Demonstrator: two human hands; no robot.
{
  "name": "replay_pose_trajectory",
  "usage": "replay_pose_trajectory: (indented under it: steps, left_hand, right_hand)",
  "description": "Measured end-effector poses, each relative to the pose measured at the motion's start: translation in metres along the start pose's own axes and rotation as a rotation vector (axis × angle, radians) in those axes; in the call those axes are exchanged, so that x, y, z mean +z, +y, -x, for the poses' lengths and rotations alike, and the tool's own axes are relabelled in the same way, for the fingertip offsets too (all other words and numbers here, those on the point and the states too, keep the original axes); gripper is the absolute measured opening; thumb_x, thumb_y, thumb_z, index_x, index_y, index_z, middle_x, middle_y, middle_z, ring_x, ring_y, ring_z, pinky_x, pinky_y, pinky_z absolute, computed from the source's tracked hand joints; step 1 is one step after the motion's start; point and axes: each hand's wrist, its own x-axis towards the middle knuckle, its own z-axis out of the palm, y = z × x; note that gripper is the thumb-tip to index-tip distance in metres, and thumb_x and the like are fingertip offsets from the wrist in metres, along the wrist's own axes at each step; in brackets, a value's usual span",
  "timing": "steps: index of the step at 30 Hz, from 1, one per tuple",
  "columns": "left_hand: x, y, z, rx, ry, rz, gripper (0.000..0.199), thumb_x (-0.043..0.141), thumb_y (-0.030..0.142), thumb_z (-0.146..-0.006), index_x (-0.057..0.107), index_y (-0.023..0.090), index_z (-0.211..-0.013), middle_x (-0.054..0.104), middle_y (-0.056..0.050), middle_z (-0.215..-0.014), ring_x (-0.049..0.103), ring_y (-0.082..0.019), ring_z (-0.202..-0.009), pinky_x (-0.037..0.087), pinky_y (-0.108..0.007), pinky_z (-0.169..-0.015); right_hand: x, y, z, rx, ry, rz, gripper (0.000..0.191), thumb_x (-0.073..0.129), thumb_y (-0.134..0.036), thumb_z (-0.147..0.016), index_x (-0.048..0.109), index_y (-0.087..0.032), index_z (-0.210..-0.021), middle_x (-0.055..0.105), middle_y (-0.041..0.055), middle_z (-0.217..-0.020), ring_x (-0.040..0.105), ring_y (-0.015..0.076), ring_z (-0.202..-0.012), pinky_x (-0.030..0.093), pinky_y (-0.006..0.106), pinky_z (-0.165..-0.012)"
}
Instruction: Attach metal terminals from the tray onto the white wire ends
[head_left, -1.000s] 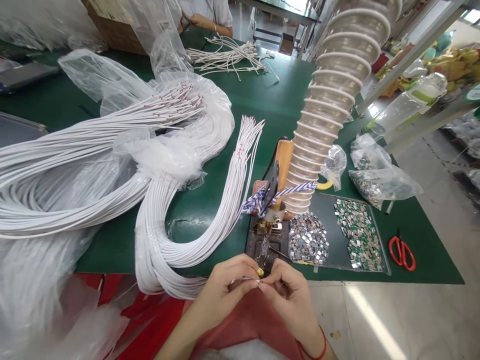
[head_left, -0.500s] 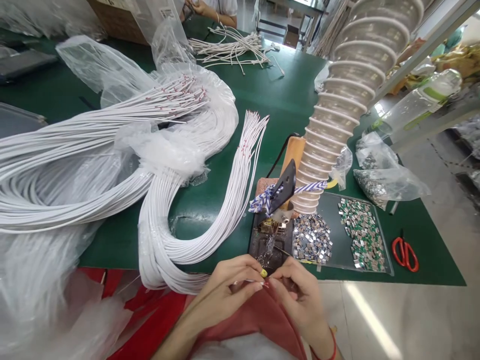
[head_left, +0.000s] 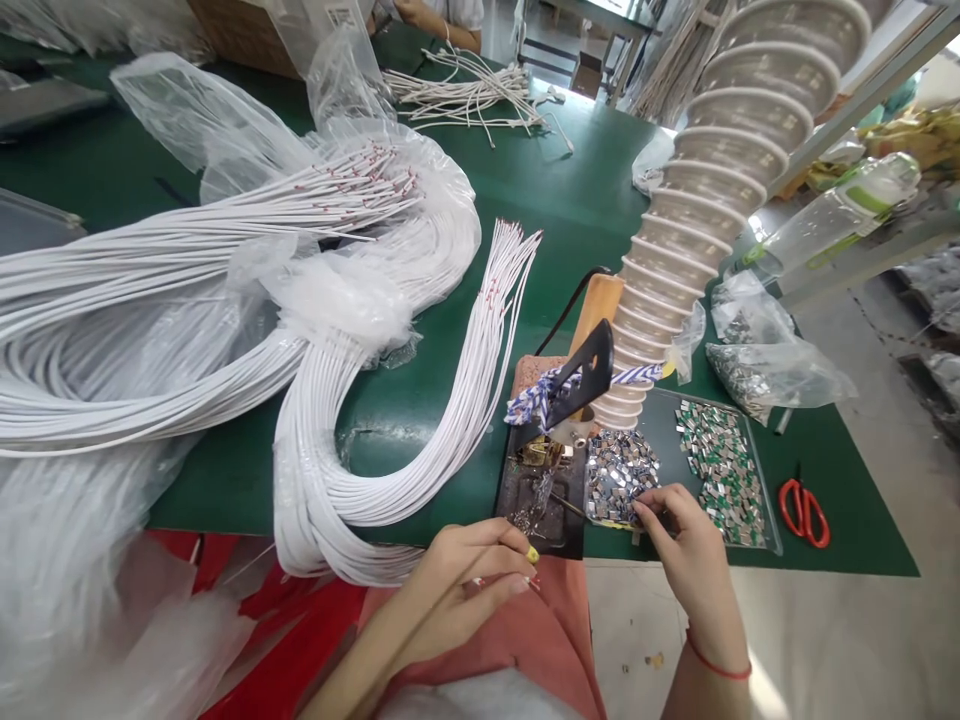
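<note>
My left hand (head_left: 480,572) is closed at the table's front edge, with the end of a white cable showing between its fingers and something yellow at a fingertip. My right hand (head_left: 682,530) reaches over the front of the tray (head_left: 670,470), thumb and forefinger pinched at the edge of the pile of small silvery connectors (head_left: 622,475); what is between the fingertips is too small to make out. Green and silver pieces (head_left: 724,470) form a second pile on the tray. A dark soldering stand (head_left: 551,500) lies beyond my left hand.
A ribbed clear hose (head_left: 712,170) comes down behind the stand. Bundles of white cable (head_left: 315,430) cover the left side. Red-handled scissors (head_left: 804,512) lie right of the tray, near plastic bags (head_left: 772,370). Another person's hand (head_left: 420,15) shows at the far side.
My right hand has left my left hand and moved right to the connector pile. My left hand stays nearly in place, still closed around the cable end.
</note>
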Motion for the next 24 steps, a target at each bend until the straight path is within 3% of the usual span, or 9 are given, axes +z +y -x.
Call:
replay_pose_trajectory:
  steps: [4, 8, 13, 17, 21, 24]
  left_hand:
    - [0.002, -0.001, 0.001, -0.065, 0.002, -0.027, 0.018, 0.066, 0.017, -0.099, 0.082, 0.019, -0.092, 0.078, -0.007, -0.097, 0.075, -0.018, -0.089, 0.055, -0.023, -0.079]
    - [0.003, -0.001, -0.003, -0.047, 0.008, 0.009, 0.02, 0.065, 0.018, -0.1, 0.081, 0.017, -0.089, 0.077, -0.008, -0.095, 0.074, -0.016, -0.081, 0.055, -0.02, -0.068]
    - [0.003, 0.0, -0.004, -0.04, 0.0, -0.007, 0.018, 0.065, 0.016, -0.099, 0.08, 0.016, -0.088, 0.077, -0.007, -0.093, 0.073, -0.016, -0.081, 0.055, -0.022, -0.073]
    - [0.003, 0.0, -0.003, -0.057, 0.01, 0.021, 0.017, 0.066, 0.015, -0.098, 0.08, 0.017, -0.088, 0.076, -0.007, -0.095, 0.073, -0.016, -0.083, 0.055, -0.021, -0.073]
    - [0.002, 0.002, -0.004, -0.088, 0.005, 0.01, 0.019, 0.065, 0.016, -0.099, 0.081, 0.017, -0.089, 0.077, -0.007, -0.095, 0.073, -0.016, -0.082, 0.054, -0.021, -0.068]
    - [0.003, 0.004, -0.004, -0.094, 0.016, 0.014, 0.019, 0.065, 0.02, -0.099, 0.081, 0.017, -0.089, 0.077, -0.008, -0.095, 0.073, -0.017, -0.082, 0.054, -0.021, -0.066]
  right_hand:
    - [0.0, 0.0, 0.001, 0.02, -0.025, -0.02, 0.035, 0.056, -0.053, -0.097, 0.064, -0.024, -0.08, 0.062, 0.0046, -0.082, 0.061, 0.025, -0.077, 0.045, 0.036, -0.068]
    - [-0.003, 0.0, 0.003, 0.026, -0.036, -0.036, 0.029, 0.055, -0.046, -0.098, 0.061, -0.025, -0.08, 0.06, 0.0031, -0.081, 0.059, 0.0235, -0.074, 0.043, 0.034, -0.067]
    - [-0.004, 0.0, 0.009, 0.056, 0.082, -0.159, 0.024, 0.056, -0.047, -0.1, 0.061, -0.025, -0.09, 0.067, 0.0044, -0.092, 0.063, 0.0236, -0.083, 0.048, 0.035, -0.074]
    - [-0.005, -0.015, 0.016, 0.016, 0.139, -0.387, 0.02, 0.059, -0.042, -0.102, 0.063, -0.025, -0.093, 0.073, 0.0056, -0.1, 0.068, 0.0223, -0.095, 0.053, 0.032, -0.082]
    - [0.005, -0.044, 0.027, -0.074, -0.007, -0.563, 0.015, 0.065, -0.034, -0.101, 0.066, -0.025, -0.089, 0.07, 0.0004, -0.082, 0.067, 0.017, -0.077, 0.054, 0.025, -0.069]
    - [0.02, -0.062, 0.033, -0.127, -0.165, -0.568, 0.015, 0.066, -0.033, -0.1, 0.07, -0.024, -0.089, 0.068, 0.0008, -0.078, 0.064, 0.0166, -0.071, 0.053, 0.024, -0.064]
